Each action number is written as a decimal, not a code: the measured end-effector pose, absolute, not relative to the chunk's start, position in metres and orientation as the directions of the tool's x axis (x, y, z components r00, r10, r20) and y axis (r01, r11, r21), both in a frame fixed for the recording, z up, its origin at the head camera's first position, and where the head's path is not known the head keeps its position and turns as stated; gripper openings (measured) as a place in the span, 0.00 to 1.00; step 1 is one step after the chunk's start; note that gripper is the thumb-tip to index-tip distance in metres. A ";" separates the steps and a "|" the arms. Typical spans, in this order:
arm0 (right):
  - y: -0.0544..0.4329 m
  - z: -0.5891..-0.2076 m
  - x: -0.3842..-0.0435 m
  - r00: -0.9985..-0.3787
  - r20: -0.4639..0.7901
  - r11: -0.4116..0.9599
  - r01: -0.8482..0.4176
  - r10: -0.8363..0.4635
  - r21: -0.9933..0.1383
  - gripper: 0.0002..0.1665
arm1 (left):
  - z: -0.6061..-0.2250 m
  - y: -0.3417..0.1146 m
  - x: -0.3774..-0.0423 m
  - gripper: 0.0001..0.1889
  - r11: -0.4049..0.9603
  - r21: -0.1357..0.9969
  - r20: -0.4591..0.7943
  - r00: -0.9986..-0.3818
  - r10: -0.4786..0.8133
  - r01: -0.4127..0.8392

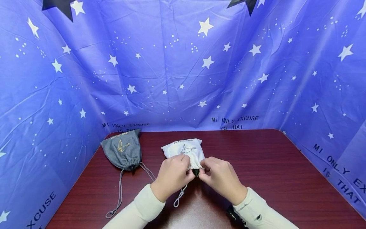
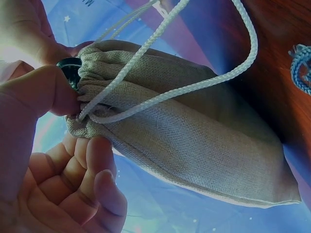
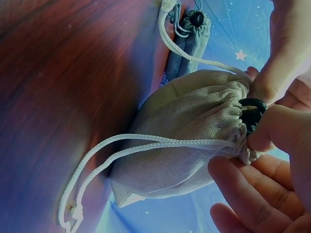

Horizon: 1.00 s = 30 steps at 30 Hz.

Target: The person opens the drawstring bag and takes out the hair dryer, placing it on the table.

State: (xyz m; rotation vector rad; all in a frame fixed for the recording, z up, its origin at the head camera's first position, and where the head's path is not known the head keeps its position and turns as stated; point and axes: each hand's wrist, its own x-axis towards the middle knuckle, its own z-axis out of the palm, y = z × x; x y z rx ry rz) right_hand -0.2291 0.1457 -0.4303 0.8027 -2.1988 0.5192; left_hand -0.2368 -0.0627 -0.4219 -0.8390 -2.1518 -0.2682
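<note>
White bag's mouth sits between the left hand and the right hand

Head view: the white bag is at the middle of the desk, its long axis running from near to far, slightly tilted to the left at the far end. Its gathered mouth is the near end, with a black thing poking out. The left hand grips the left edge and the right hand the right edge; neither is clearly nearer. The grey bag lies apart to the left, its cords trailing toward the near side.

Left wrist view: the left hand's thumb and a finger pinch the rim beside the white cord, while its other fingers bend loosely. The body of the white bag stretches away from them to the far side.

Right wrist view: the right hand's fingers pinch the opposite edge of the rim, touching the cloth next to the black thing. A second white cord runs from that edge along the bag's side. How tightly either hand squeezes, I cannot tell.
</note>
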 end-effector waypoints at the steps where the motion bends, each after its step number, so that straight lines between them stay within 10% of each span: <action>1: 0.146 -0.430 -0.229 -0.543 0.746 0.723 -0.680 -0.386 -0.121 0.10 | -0.422 -0.063 -0.237 0.17 0.758 -0.083 0.745 -0.465 0.479 0.647; 30: 0.149 -0.428 -0.231 -0.539 0.750 0.730 -0.675 -0.383 -0.112 0.07 | -0.419 -0.065 -0.236 0.17 0.768 -0.091 0.744 -0.469 0.476 0.634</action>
